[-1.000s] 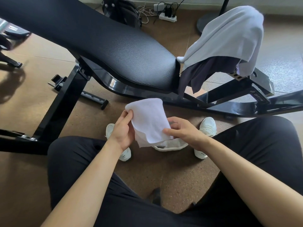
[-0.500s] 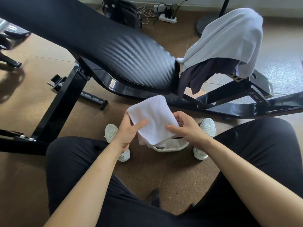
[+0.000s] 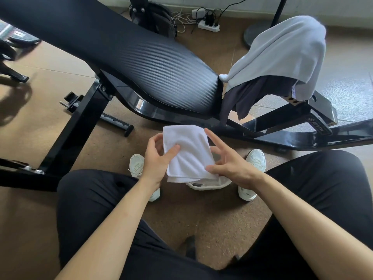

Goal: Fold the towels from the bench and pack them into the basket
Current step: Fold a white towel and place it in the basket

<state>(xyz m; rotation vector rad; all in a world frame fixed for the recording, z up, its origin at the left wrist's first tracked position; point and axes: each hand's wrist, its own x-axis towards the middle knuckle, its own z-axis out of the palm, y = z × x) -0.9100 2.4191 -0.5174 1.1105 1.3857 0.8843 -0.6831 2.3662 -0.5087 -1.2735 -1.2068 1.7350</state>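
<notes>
brown cork floor (image 3: 30,229), black bench (image 3: 141,63). folded white towel (image 3: 187,154) held just in front of the bench's near frame, long axis running away from the person. left hand (image 3: 155,156) pinches its left edge, thumb on top; right hand (image 3: 228,160) rests against the right edge, fingers straight and spread, gripping nothing. white basket (image 3: 214,184), mostly hidden, sits directly below the towel, nearer the right hand. judgement: next move goes straight down. pale grey towel (image 3: 282,55) drapes the bench's right end.
</notes>
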